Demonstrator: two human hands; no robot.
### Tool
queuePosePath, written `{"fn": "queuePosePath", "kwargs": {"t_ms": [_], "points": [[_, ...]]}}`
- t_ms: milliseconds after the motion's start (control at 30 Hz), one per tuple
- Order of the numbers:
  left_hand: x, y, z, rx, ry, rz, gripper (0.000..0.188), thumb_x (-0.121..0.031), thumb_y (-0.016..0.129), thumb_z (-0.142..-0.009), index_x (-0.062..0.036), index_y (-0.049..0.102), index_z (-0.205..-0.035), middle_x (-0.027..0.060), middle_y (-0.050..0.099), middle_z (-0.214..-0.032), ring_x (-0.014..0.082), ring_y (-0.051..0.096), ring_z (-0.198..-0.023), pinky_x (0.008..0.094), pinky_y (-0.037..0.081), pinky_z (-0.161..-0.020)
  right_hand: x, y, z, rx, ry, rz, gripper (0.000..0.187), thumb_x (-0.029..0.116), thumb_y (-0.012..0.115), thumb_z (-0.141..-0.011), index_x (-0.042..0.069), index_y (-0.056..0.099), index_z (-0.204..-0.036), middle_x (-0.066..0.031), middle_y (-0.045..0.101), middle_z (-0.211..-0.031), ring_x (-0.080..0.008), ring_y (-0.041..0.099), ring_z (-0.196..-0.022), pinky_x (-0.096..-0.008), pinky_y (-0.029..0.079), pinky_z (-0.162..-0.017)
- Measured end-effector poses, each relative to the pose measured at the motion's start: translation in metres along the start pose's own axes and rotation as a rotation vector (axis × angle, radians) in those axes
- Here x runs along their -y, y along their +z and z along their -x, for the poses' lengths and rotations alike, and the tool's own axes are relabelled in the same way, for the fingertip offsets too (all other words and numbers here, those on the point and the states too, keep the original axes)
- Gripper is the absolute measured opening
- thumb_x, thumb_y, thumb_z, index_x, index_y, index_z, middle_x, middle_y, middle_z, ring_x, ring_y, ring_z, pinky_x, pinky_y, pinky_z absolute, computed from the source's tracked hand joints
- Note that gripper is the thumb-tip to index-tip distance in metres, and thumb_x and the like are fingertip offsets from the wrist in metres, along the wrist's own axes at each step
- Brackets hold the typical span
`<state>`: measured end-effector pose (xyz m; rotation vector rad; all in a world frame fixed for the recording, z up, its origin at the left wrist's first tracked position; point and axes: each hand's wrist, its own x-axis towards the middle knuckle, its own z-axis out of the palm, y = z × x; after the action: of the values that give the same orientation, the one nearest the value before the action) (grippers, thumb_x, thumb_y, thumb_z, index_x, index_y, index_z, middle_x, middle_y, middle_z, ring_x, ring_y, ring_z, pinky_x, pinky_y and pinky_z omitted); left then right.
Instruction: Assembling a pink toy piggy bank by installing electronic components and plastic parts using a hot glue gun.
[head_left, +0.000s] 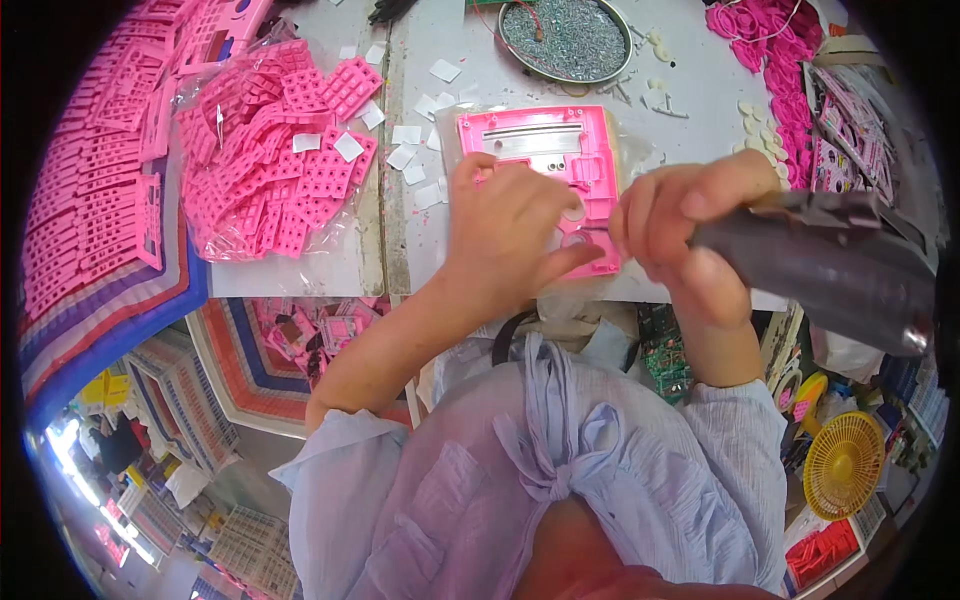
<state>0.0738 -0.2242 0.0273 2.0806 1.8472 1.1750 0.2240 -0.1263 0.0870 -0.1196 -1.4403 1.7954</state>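
Observation:
A flat pink plastic housing (545,140) lies on the white worktable (690,90) in front of me. My left hand (505,225) rests on its near part, fingers pressing it down, thumb pointing toward the right hand. My right hand (690,225) grips a dark grey electric screwdriver (830,265), its tip at the housing's lower right corner, hidden by the fingers.
A round metal dish of small screws (565,38) sits behind the housing. A heap of pink keypad pieces (275,170) in clear plastic lies left. Pink frames (90,190) are stacked far left, pink parts (780,50) far right. White paper squares (405,155) are scattered. A yellow fan (843,462) stands below.

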Motion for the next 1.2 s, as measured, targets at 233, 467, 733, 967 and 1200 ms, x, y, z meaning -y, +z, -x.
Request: {"fn": "queuePosePath", "kwargs": {"t_ms": [233,467,733,967,1200], "points": [[0.02,0.004,0.006,0.185,0.26,-0.057,0.034,-0.039,0.081,-0.074,-0.013,0.07,-0.093,-0.0008,0.065,-0.103,0.0197,0.06,-0.104,0.0476,0.035,-0.101,-0.035,-0.026,0.01,0.015,0.003,0.189,0.027,0.013,0.066,-0.093,0.005,0.045,-0.107,-0.0036,0.049,-0.063,-0.0142,0.045,-0.055,-0.0334,0.041,-0.052],[0.017,0.009,0.004,0.163,0.29,-0.101,0.013,-0.03,0.074,-0.074,-0.0166,0.073,-0.077,-0.0031,0.063,-0.087,0.0185,0.059,-0.096,0.0495,0.04,-0.098,-0.043,-0.023,0.018,0.171,0.053,0.5,0.024,0.007,0.067,-0.091,0.006,0.045,-0.098,-0.0074,0.055,-0.071,-0.0153,0.051,-0.061,-0.0339,0.047,-0.059],[0.059,-0.03,-0.016,0.277,0.166,0.057,0.028,-0.033,0.078,-0.075,-0.0128,0.071,-0.093,0.0026,0.068,-0.102,0.0239,0.061,-0.104,0.0529,0.041,-0.091,-0.023,-0.041,-0.017,-0.039,0.022,-0.093,0.047,0.011,0.066,-0.089,0.0,0.043,-0.129,-0.0023,0.048,-0.065,-0.0105,0.043,-0.051,-0.0302,0.038,-0.049],[0.145,-0.105,-0.051,0.333,-0.383,-0.885,0.031,-0.036,0.073,-0.085,-0.0064,0.071,-0.094,0.012,0.072,-0.097,0.0333,0.066,-0.098,0.0557,0.039,-0.096,0.016,-0.063,-0.049,-0.104,-0.008,0.084,0.038,0.008,0.061,-0.093,-0.001,0.05,-0.128,-0.004,0.051,-0.068,-0.012,0.047,-0.057,-0.031,0.042,-0.057],[0.149,-0.126,-0.048,0.143,-0.344,-0.501,0.027,-0.027,0.07,-0.09,-0.0028,0.073,-0.1,0.015,0.072,-0.091,0.0301,0.069,-0.086,0.0455,0.05,-0.083,0.02,-0.065,-0.036,-0.445,-0.202,0.728,0.058,0.003,0.075,-0.087,-0.002,0.046,-0.137,-0.0142,0.06,-0.117,-0.0227,0.06,-0.109,-0.0419,0.053,-0.09]]}}
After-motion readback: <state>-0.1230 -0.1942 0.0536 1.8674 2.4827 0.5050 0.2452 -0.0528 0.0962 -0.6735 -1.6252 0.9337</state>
